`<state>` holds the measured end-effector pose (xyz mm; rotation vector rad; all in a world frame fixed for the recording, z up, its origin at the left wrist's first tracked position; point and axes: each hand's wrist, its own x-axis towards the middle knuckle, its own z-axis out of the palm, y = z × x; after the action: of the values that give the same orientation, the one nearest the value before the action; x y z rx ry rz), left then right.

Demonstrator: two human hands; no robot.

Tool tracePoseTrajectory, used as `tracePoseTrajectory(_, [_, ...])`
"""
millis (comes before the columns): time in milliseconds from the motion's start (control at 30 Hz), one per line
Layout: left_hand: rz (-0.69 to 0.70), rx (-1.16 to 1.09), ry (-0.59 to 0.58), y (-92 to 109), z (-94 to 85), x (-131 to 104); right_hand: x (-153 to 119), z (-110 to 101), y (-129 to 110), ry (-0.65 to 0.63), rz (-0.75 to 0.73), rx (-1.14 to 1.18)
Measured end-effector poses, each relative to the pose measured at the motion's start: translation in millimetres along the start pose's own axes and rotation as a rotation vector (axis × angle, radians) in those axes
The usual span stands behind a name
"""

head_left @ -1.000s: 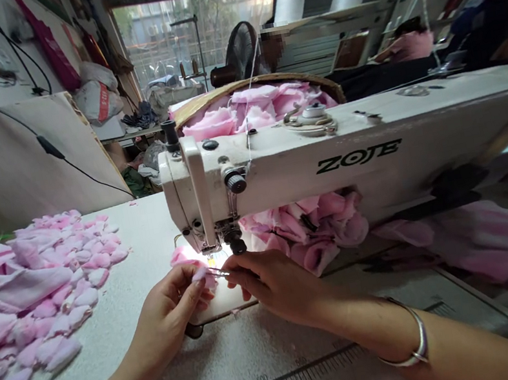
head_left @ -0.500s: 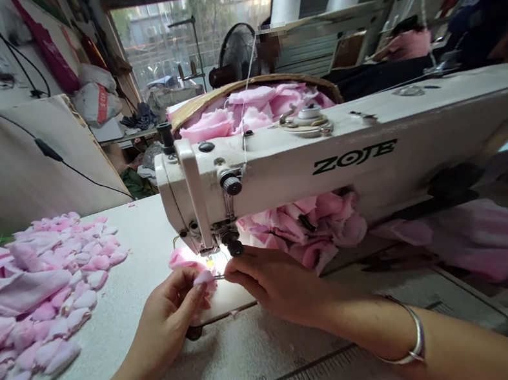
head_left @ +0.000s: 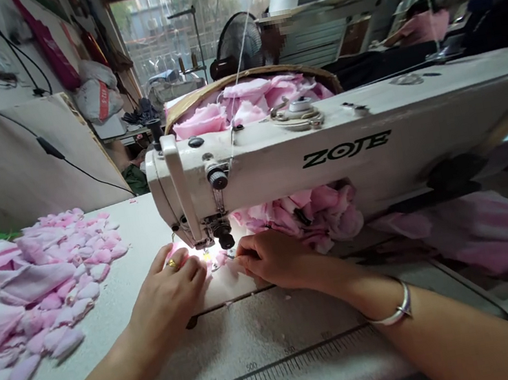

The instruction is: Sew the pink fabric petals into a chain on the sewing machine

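Beside the lit needle area of the white sewing machine (head_left: 345, 148), my left hand (head_left: 167, 287) rests with bent fingers on a piece of pink fabric (head_left: 217, 259), which is mostly hidden. My right hand (head_left: 270, 256) is on the other side of the needle, its thumb and index finger pinched at a small metal tool (head_left: 230, 254) that barely shows. Behind the right hand, bunched pink fabric (head_left: 331, 212) lies under the machine arm.
Many small pink pieces (head_left: 60, 316) and larger pink cloth cover the table's left side. A basket (head_left: 337, 80) of pink fabric stands behind the machine. More pink cloth (head_left: 488, 234) lies at the right. A person (head_left: 429, 25) sits in the background.
My left hand has moved from pinching the small pink piece to resting over the fabric beside the needle. My right hand has shifted slightly right. The view has shifted a little.
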<state>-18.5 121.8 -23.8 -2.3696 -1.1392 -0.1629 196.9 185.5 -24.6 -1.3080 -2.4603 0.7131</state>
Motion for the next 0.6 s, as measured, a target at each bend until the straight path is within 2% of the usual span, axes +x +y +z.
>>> tracePoseTrajectory(200, [-0.135,0.007,-0.029,-7,19.0,3,-1,-2,-2,-0.118,0.029,0.145])
tracePoseTrajectory(400, [-0.114,-0.121,0.041,-8,28.8,-6,4,1,-3,-0.251,0.046,0.306])
tracePoseTrajectory(600, [-0.156,-0.212,0.054,-11,32.2,-10,9,1,-8,-0.305,-0.007,0.275])
